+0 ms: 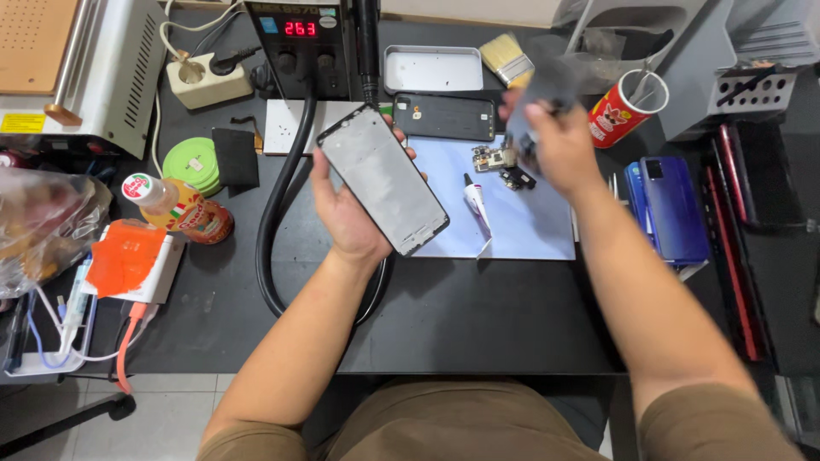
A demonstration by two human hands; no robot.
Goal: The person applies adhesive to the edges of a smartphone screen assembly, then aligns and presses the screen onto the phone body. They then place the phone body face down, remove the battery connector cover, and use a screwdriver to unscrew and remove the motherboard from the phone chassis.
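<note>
My left hand (346,209) holds a bare phone frame (382,181) with its grey inner side up, tilted over the black bench. My right hand (555,145) is raised above the pale blue work mat (512,213) and grips a blurred dark grey flat piece (547,81), which looks like a cloth or sheet. On the mat lie small circuit parts (500,166) and a white glue tube with a dark tip (475,198). A black phone back cover (444,117) lies at the mat's far edge.
A hot-air station with a red digital display (301,38) stands at the back, its thick black hose (278,213) looping down the bench. A metal tray (432,68), a brush (506,58) and a red cup (623,107) are behind; blue phones (670,209) right; a bottle (175,205) left.
</note>
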